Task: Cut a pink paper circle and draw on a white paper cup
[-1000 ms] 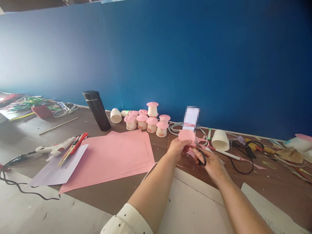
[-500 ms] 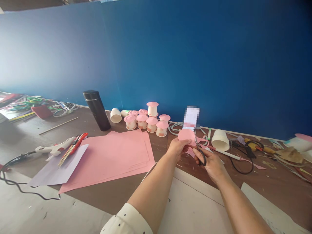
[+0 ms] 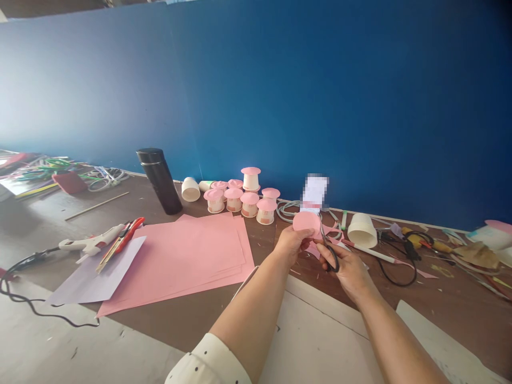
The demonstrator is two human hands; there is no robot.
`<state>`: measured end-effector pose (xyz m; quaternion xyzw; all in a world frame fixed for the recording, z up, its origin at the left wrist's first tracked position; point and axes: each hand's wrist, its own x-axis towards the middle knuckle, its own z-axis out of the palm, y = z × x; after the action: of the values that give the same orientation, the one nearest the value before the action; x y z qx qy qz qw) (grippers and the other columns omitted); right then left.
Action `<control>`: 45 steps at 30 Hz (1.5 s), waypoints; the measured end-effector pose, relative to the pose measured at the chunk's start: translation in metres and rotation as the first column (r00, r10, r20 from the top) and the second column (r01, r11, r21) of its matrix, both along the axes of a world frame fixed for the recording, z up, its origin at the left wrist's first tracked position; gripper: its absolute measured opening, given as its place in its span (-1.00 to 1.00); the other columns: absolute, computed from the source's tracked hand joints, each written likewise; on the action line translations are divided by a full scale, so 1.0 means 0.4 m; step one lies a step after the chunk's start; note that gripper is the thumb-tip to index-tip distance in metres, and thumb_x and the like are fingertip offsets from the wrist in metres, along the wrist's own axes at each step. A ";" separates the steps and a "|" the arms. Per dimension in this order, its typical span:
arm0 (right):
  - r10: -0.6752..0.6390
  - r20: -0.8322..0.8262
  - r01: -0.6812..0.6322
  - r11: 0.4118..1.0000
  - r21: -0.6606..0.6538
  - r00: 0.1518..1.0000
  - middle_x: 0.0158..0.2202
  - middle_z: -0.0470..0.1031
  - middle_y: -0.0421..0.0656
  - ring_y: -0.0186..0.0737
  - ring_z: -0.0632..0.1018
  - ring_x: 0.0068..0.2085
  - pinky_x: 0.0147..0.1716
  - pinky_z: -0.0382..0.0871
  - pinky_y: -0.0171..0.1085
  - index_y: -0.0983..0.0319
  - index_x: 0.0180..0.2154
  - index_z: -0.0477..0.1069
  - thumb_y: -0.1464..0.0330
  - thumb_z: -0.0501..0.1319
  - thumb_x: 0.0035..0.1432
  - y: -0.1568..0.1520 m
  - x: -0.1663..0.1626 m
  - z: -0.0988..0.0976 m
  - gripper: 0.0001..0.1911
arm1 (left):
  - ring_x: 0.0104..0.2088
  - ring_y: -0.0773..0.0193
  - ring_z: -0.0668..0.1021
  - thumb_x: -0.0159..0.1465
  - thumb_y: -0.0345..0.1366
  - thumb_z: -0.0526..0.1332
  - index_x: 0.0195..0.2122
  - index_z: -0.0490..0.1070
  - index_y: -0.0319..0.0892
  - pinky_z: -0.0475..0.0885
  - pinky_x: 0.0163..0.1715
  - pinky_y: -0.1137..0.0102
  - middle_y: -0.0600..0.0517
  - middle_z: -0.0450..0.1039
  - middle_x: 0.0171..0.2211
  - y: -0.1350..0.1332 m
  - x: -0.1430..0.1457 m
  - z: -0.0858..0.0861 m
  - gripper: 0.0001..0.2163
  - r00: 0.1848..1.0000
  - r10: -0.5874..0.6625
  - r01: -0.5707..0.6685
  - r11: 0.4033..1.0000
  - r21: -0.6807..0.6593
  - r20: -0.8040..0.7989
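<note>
My left hand (image 3: 291, 242) pinches a small round piece of pink paper (image 3: 304, 222) and holds it up over the brown table (image 3: 192, 320). My right hand (image 3: 347, 269) grips black scissors (image 3: 326, 242), with fingers through the handles and the blades up against the right edge of the pink piece. Pink offcuts (image 3: 314, 249) lie on the table just under the two hands.
A stack of pink sheets (image 3: 188, 258) lies to the left, beside a lilac sheet (image 3: 94, 277), a glue gun (image 3: 88, 244) and a red cutter (image 3: 122, 242). Behind stand a black flask (image 3: 159, 181), several pink-topped paper cups (image 3: 240, 197), a tipped white cup (image 3: 361, 230), cables and pens.
</note>
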<state>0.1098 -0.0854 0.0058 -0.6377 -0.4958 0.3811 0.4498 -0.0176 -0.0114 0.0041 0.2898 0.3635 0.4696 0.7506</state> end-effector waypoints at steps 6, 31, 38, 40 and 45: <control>-0.022 0.028 0.022 1.000 -0.007 0.999 -0.52 0.46 -0.17 -0.28 0.44 -0.49 -0.54 0.25 -0.33 0.21 -0.41 0.53 -0.09 0.28 0.00 -0.001 -0.002 0.003 -0.53 | -0.51 0.42 0.41 -0.05 -0.38 0.43 -0.27 0.45 -0.29 0.31 -0.47 0.46 -0.03 0.46 -0.42 0.000 0.000 -0.002 -0.70 1.000 0.000 0.000 1.000 0.012 0.006; -0.013 0.016 0.013 1.000 -0.025 1.000 -0.53 0.46 -0.20 -0.30 0.44 -0.47 -0.51 0.26 -0.35 0.20 -0.41 0.52 -0.07 0.31 0.00 0.002 0.005 -0.004 -0.55 | -0.48 0.41 0.44 -0.04 -0.38 0.43 -0.26 0.47 -0.29 0.34 -0.42 0.46 -0.04 0.47 -0.41 0.002 0.001 -0.010 -0.69 1.000 0.000 0.000 1.000 0.017 -0.002; -0.012 0.030 0.012 1.000 -0.022 0.999 -0.52 0.46 -0.19 -0.29 0.44 -0.47 -0.52 0.25 -0.35 0.20 -0.40 0.52 -0.07 0.29 0.02 0.002 0.007 -0.007 -0.55 | -0.48 0.40 0.44 -0.04 -0.39 0.41 -0.24 0.46 -0.31 0.32 -0.43 0.46 -0.04 0.46 -0.41 0.005 0.001 -0.011 -0.69 1.000 -0.002 0.002 1.000 0.011 0.009; -0.011 0.024 0.012 1.000 -0.022 1.000 -0.51 0.46 -0.19 -0.29 0.44 -0.47 -0.52 0.24 -0.35 0.20 -0.41 0.51 -0.07 0.29 0.01 0.002 0.006 -0.006 -0.55 | -0.47 0.40 0.45 -0.04 -0.39 0.41 -0.24 0.46 -0.31 0.33 -0.42 0.46 -0.04 0.47 -0.40 0.006 0.002 -0.013 -0.68 1.000 -0.002 0.002 1.000 0.013 0.009; -0.008 0.003 0.008 1.000 -0.026 1.000 -0.50 0.46 -0.19 -0.30 0.43 -0.46 -0.51 0.26 -0.36 0.20 -0.40 0.52 -0.07 0.30 0.00 0.001 0.004 -0.002 -0.55 | -0.49 0.41 0.44 -0.04 -0.39 0.41 -0.25 0.45 -0.31 0.32 -0.43 0.46 -0.03 0.46 -0.41 0.006 0.003 -0.016 -0.68 1.000 0.000 -0.001 1.000 0.018 0.011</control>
<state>0.1114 -0.0849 0.0048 -0.6460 -0.4889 0.3848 0.4422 -0.0165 -0.0090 -0.0022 0.2940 0.3553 0.4746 0.7497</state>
